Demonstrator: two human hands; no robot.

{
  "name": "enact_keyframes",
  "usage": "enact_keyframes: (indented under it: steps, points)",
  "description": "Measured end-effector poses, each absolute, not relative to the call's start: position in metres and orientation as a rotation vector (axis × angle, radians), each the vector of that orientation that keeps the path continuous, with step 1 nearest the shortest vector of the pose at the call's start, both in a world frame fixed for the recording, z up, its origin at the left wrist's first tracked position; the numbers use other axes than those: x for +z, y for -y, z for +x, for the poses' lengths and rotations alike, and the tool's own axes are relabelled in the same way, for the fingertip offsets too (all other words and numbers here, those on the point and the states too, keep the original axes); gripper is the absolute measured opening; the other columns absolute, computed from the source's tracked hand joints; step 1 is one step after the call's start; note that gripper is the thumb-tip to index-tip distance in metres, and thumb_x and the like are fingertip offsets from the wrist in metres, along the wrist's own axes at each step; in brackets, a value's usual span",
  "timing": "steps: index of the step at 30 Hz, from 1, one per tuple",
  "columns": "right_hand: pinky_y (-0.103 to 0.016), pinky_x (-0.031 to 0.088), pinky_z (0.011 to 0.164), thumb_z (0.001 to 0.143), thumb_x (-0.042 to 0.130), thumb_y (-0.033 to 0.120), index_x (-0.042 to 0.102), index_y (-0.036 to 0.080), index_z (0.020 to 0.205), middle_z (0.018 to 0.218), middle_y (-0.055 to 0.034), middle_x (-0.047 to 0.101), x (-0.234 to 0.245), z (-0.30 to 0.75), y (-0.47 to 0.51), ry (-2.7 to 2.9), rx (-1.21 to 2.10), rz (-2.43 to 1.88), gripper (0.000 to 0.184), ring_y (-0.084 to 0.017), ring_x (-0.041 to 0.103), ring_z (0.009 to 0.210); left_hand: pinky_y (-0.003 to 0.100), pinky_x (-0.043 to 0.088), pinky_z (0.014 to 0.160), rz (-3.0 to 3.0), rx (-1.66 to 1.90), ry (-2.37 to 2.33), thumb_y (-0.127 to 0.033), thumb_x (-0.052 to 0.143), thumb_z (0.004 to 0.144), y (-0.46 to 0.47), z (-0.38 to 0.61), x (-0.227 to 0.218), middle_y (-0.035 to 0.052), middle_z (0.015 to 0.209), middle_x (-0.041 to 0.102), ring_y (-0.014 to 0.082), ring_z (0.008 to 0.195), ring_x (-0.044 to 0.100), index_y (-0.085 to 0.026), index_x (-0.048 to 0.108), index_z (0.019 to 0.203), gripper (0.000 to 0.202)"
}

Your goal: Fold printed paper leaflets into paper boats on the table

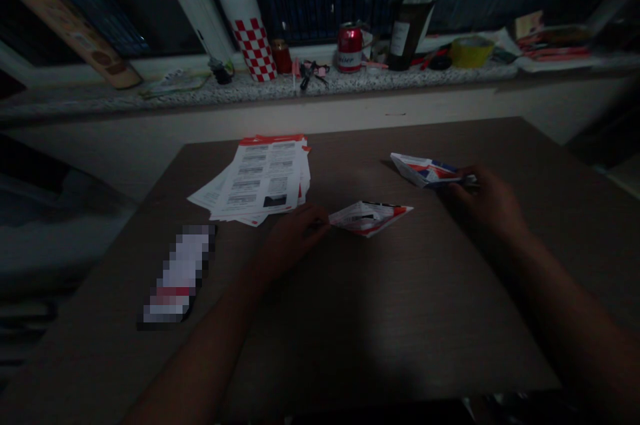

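Observation:
Two folded paper boats lie on the dark wooden table. The nearer paper boat, printed white with red and black, has its hollow facing up. My left hand is closed at its left tip, thumb and fingers pinched together there. Farther back and to the right is the other paper boat, white with orange and blue print. Its right end is between the thumb and fingers of my right hand, which partly hides that end.
A stack of printed sheets lies left of the boats, with a blurred-out phone nearer me. Along the stone windowsill stand a red-checked white bottle, a red can, a dark bottle and a yellow tape roll.

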State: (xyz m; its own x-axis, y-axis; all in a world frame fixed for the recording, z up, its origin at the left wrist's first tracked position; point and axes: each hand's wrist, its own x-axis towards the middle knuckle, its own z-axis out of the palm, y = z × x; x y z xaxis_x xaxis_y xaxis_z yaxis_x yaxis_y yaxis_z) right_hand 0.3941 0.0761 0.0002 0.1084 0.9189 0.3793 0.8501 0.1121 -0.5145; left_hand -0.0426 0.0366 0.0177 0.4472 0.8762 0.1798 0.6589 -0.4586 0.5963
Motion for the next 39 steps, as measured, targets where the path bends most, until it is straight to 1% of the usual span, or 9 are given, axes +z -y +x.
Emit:
enact_keyframes:
  steps: [3, 6, 10, 14, 17, 24, 29, 35, 39]
  points:
    - [-0.041, 0.054, 0.066, 0.092, 0.072, 0.043, 0.071, 0.023, 0.105, 0.097, -0.0137, 0.078, -0.001, 0.39, -0.075, 1.691, 0.203, -1.753, 0.023, -0.032, 0.072, 0.082, 0.037, 0.057, 0.09, 2.264, 0.663, -1.28, -0.027, 0.061, 0.102, -0.037, -0.042, 0.018, 0.0042, 0.109, 0.071, 0.0209, 0.098, 0.069, -0.023, 0.066, 0.106, 0.008]
    - [-0.041, 0.056, 0.068, 0.093, 0.072, 0.042, 0.071, 0.023, 0.104, 0.099, -0.0141, 0.079, 0.002, 0.383, -0.072, 1.668, 0.241, -1.692, 0.023, -0.031, 0.074, 0.084, 0.037, 0.056, 0.092, 2.273, 0.678, -1.263, -0.026, 0.061, 0.102, -0.037, -0.041, 0.017, 0.0046, 0.111, 0.071, 0.0212, 0.1, 0.069, -0.022, 0.066, 0.106, 0.008]
    - [-0.044, 0.06, 0.078, 0.093, 0.072, 0.043, 0.07, 0.024, 0.102, 0.103, -0.0125, 0.079, 0.009, 0.37, -0.068, 1.637, 0.338, -1.594, 0.02, -0.032, 0.075, 0.091, 0.038, 0.057, 0.092, 2.261, 0.685, -1.265, -0.027, 0.062, 0.101, -0.036, -0.039, 0.015, 0.0046, 0.111, 0.071, 0.0218, 0.1, 0.069, -0.023, 0.065, 0.106, 0.007]
    - [-0.045, 0.064, 0.075, 0.087, 0.077, 0.047, 0.071, 0.025, 0.099, 0.097, -0.0088, 0.079, 0.018, 0.353, -0.061, 1.607, 0.427, -1.431, 0.026, -0.03, 0.075, 0.085, 0.038, 0.057, 0.092, 2.262, 0.717, -1.24, -0.026, 0.062, 0.101, -0.034, -0.036, 0.014, 0.005, 0.111, 0.071, 0.022, 0.102, 0.069, -0.023, 0.066, 0.106, 0.007]
    - [-0.042, 0.064, 0.071, 0.089, 0.077, 0.047, 0.071, 0.025, 0.1, 0.095, -0.0071, 0.079, 0.024, 0.339, -0.052, 1.639, 0.451, -1.359, 0.026, -0.027, 0.075, 0.081, 0.037, 0.057, 0.092, 2.266, 0.744, -1.241, -0.026, 0.062, 0.101, -0.034, -0.034, 0.013, 0.0049, 0.111, 0.071, 0.0217, 0.102, 0.069, -0.023, 0.065, 0.105, 0.006]
    - [-0.045, 0.064, 0.088, 0.092, 0.077, 0.045, 0.068, 0.026, 0.1, 0.105, -0.0079, 0.078, 0.028, 0.317, -0.036, 1.685, 0.624, -1.173, 0.022, -0.029, 0.076, 0.098, 0.04, 0.056, 0.094, 2.264, 0.747, -1.248, -0.029, 0.061, 0.102, -0.035, -0.035, 0.01, 0.0059, 0.114, 0.071, 0.0235, 0.106, 0.069, -0.023, 0.066, 0.106, 0.009]
    - [-0.049, 0.06, 0.096, 0.097, 0.072, 0.041, 0.069, 0.028, 0.105, 0.111, -0.0075, 0.075, 0.021, 0.318, -0.037, 1.845, 0.6, -1.143, 0.015, -0.029, 0.073, 0.105, 0.036, 0.057, 0.088, 2.254, 0.762, -1.24, -0.028, 0.062, 0.102, -0.035, -0.035, 0.01, 0.0046, 0.111, 0.071, 0.0214, 0.1, 0.069, -0.023, 0.066, 0.108, 0.01]
    - [-0.049, 0.06, 0.096, 0.099, 0.068, 0.04, 0.068, 0.029, 0.106, 0.112, -0.008, 0.075, 0.019, 0.317, -0.038, 1.96, 0.51, -1.138, 0.013, -0.03, 0.072, 0.107, 0.038, 0.058, 0.092, 2.243, 0.756, -1.262, -0.03, 0.062, 0.102, -0.034, -0.033, 0.01, 0.0051, 0.113, 0.073, 0.023, 0.103, 0.07, -0.023, 0.066, 0.109, 0.011]
    - [-0.05, 0.059, 0.096, 0.099, 0.068, 0.037, 0.068, 0.029, 0.107, 0.114, -0.0079, 0.075, 0.019, 0.315, -0.037, 2.02, 0.482, -1.106, 0.011, -0.03, 0.072, 0.107, 0.039, 0.058, 0.093, 2.251, 0.781, -1.26, -0.027, 0.063, 0.101, -0.034, -0.033, 0.012, 0.0045, 0.112, 0.073, 0.0224, 0.102, 0.071, -0.023, 0.066, 0.107, 0.008]
